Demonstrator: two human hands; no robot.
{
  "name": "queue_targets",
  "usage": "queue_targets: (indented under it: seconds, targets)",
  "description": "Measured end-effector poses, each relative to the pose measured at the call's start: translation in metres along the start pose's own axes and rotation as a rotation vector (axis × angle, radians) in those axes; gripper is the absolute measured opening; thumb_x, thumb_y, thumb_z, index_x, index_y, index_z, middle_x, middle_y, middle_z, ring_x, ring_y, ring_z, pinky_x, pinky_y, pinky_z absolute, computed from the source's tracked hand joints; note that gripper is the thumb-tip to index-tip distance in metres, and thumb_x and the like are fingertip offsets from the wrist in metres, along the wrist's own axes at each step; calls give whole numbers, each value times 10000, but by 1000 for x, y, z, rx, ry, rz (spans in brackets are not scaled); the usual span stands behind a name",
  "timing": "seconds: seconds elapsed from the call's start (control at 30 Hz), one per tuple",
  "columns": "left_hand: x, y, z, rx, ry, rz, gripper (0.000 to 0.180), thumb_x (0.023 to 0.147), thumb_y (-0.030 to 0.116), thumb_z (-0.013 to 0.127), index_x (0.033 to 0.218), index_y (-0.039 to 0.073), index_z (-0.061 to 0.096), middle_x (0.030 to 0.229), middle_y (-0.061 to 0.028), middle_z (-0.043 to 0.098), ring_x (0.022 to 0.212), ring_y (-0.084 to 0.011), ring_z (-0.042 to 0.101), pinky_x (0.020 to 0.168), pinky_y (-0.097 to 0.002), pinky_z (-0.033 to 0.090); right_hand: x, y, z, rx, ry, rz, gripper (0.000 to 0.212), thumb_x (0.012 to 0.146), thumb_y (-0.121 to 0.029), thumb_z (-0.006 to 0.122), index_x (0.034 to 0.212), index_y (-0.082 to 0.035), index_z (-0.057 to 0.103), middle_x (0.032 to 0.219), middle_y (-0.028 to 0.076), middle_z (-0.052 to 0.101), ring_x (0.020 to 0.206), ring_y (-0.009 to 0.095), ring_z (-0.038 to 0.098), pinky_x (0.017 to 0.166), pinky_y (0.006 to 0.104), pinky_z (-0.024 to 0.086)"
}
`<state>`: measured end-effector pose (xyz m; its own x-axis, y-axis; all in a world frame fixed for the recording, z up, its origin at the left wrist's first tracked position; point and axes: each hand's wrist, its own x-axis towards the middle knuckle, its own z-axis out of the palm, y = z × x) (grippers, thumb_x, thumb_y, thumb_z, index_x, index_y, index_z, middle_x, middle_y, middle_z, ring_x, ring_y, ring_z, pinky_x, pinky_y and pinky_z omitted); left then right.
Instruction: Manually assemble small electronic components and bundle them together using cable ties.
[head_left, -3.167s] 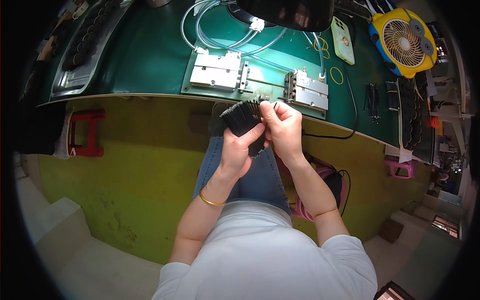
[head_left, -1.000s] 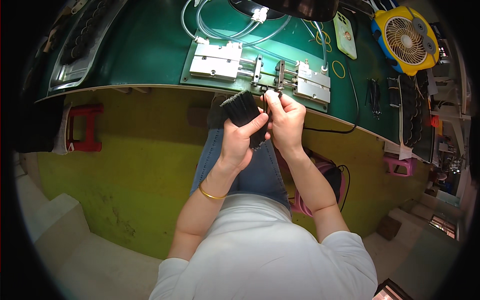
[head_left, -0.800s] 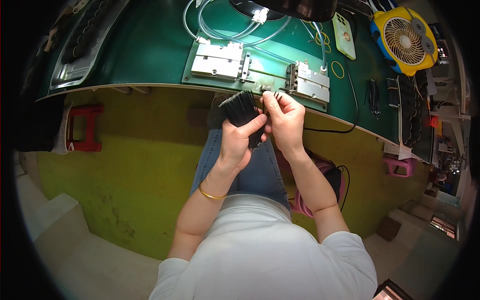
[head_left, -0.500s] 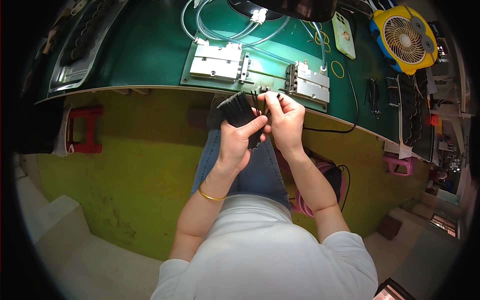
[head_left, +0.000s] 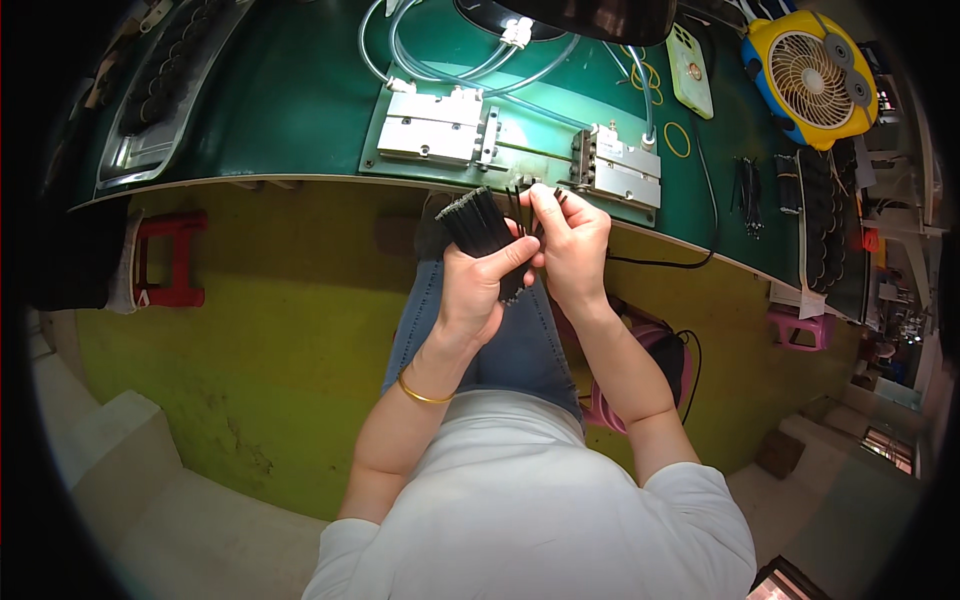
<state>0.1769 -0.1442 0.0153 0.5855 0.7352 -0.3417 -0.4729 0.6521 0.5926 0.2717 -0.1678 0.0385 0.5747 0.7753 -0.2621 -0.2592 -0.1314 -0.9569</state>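
Observation:
My left hand (head_left: 478, 283) is wrapped round a thick bundle of thin black rods (head_left: 478, 222), tilted with its pale grey ends up and to the left. Close beside it, my right hand (head_left: 574, 248) pinches a few loose black rods (head_left: 559, 197) between thumb and fingers. Several single rods stand apart from the bundle in the gap between the hands. Both hands are above my lap, just in front of the bench edge. Beyond them sits a metal fixture with a left block (head_left: 430, 128) and a right block (head_left: 622, 168).
Clear air hoses (head_left: 440, 72) loop over the green bench (head_left: 290, 90). A metal tray (head_left: 150, 150) lies at the left. On the right are a phone (head_left: 688, 70), a yellow fan (head_left: 808, 80), loose black rods (head_left: 747, 197) and rolled bundles (head_left: 825, 225). A red stool (head_left: 180, 258) stands below.
The bundle and my left hand have shifted very slightly. The loose rods between the hands have spread a little; my right hand stays nearly in place.

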Motion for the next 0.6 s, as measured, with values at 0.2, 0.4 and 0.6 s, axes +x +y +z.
queue_targets:
  seconds: [0.2, 0.4, 0.6]
  targets:
    - [1, 0, -3, -39, -2, -54, 95, 747, -14, 604, 794, 15, 528, 701, -67, 565, 598, -135, 560, 481, -224, 443, 0, 2, 0, 48, 19, 4, 200, 836, -167, 552, 762, 8, 616, 557, 37, 564, 357, 31, 424, 273, 186, 345]
    - [1, 1, -6, -44, -40, -71, 91, 742, -12, 611, 786, 17, 536, 695, -67, 573, 592, -136, 567, 478, -223, 441, -4, 0, -1, -42, -54, -57, 189, 842, -169, 543, 785, 1, 603, 541, 31, 546, 351, 35, 425, 274, 188, 352]
    - [0, 2, -1, 5, 25, -50, 82, 770, 0, 585, 785, 25, 508, 695, -61, 542, 581, -139, 543, 470, -224, 439, -3, -3, 2, -40, 5, -9, 184, 838, -162, 548, 793, 5, 612, 537, 29, 541, 351, 39, 428, 275, 189, 355]
